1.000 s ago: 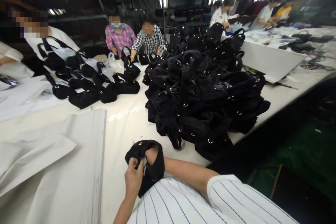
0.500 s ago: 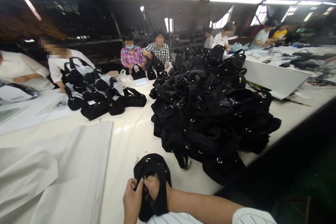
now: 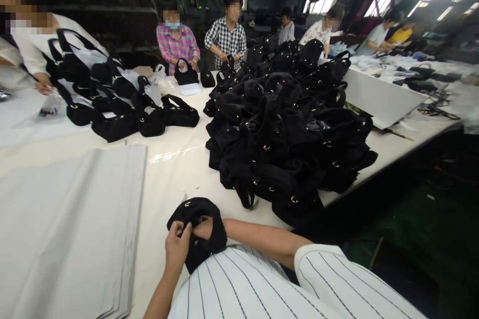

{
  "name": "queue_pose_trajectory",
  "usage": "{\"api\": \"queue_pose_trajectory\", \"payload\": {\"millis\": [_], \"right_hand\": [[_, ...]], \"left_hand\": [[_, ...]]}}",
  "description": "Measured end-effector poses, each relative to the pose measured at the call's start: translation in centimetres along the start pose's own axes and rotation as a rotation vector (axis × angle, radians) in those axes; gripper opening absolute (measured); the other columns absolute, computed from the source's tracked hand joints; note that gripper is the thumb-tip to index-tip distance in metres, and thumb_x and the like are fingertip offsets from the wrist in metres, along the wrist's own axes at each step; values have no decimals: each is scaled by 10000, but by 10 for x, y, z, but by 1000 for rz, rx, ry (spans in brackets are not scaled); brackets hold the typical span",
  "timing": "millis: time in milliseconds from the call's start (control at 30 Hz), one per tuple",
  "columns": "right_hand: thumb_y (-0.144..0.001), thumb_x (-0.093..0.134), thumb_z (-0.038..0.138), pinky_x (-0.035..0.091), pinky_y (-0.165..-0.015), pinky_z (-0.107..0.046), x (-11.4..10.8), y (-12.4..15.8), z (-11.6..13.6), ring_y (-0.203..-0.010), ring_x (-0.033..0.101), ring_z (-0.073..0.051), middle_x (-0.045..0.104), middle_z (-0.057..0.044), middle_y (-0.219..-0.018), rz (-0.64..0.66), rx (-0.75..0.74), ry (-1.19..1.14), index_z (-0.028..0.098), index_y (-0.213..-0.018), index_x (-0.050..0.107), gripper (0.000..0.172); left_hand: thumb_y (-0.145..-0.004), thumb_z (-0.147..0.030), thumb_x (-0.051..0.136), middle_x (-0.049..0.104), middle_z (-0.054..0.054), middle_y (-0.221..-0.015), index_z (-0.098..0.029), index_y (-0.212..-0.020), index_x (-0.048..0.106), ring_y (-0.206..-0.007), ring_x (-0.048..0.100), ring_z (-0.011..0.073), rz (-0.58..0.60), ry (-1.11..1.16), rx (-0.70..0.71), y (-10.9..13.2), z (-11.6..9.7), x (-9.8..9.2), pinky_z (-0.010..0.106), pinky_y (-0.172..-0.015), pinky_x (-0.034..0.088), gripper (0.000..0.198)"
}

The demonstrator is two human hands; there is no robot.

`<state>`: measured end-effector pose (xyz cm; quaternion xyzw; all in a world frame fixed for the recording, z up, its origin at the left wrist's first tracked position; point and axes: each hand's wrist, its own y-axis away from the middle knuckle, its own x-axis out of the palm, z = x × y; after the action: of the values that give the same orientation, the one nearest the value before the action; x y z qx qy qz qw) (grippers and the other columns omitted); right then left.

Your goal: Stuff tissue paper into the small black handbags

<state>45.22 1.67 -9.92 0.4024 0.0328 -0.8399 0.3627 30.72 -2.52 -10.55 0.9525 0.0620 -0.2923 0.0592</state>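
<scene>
A black cloth bag (image 3: 211, 209) with a gold ring lies at the near edge of the white table, against my striped shirt. My left hand (image 3: 178, 241) pinches the edge of its opening, thumb and fingers together. Through the loop of the bag's handle reaches my right hand (image 3: 203, 228), its fingers closed at the opening, close to the left fingertips. The fingertips of the right hand are partly hidden by the dark cloth. Just beyond, to the right, rises a large pile of similar black bags (image 3: 284, 144).
White sheets (image 3: 86, 209) are stacked at the left. Finished-looking black bags (image 3: 116, 122) stand in rows behind them. Several people work across the table (image 3: 168, 169). A white board (image 3: 381, 97) stands right of the pile, and the table edge runs along the right.
The view has tilted down and shifted, so more of my striped shirt shows. Both hands remain at the bag's opening. Across the table, the person in black-and-white checks has straightened and lowered a raised arm.
</scene>
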Motion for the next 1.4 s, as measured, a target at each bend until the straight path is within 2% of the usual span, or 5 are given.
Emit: {"api": "queue_pose_trajectory", "payload": {"millis": [333,667,1033,1267,1400], "right_hand": [[-876,453,145,457,-826,-267,-4,49,0,-967,605,-187,684,-50,-977,-628,366,-101,190,-917,657,213],[-807,546,264,426,-671,-297,-7,24,-15,-757,632,-234,702,-95,-855,-375,451,-80,126,-1078,586,307],[-627,599,103,325,-566,-215,-17,32,1,-582,473,-107,562,46,-616,-204,1,-151,187,-799,679,207],[-705,647,250,338,-598,-226,-1,37,-2,-688,546,-131,620,29,-784,-406,203,-179,249,-986,656,281],[-780,597,295,404,-702,-264,3,29,-5,-833,602,-176,650,-47,-989,-477,364,-92,215,-1010,627,246]], "left_hand": [[-803,-499,552,606,19,-798,-220,-841,498,-829,621,237,-141,-221,-83,9,6,-10,315,-708,439,287],[-884,-70,383,655,106,-794,-152,-803,673,-891,545,274,210,-859,666,27,-44,-3,434,-803,370,312],[-857,-180,459,717,109,-978,-206,-948,715,-1060,588,316,284,-640,435,12,-18,-9,544,-999,320,273],[-868,-425,470,560,161,-1215,-152,-1197,539,-1182,507,294,-344,-300,240,28,12,-11,439,-1014,429,433],[-713,-588,647,601,144,-1076,-143,-1205,466,-977,612,294,-201,-260,-189,16,15,-12,411,-837,506,688]]}}
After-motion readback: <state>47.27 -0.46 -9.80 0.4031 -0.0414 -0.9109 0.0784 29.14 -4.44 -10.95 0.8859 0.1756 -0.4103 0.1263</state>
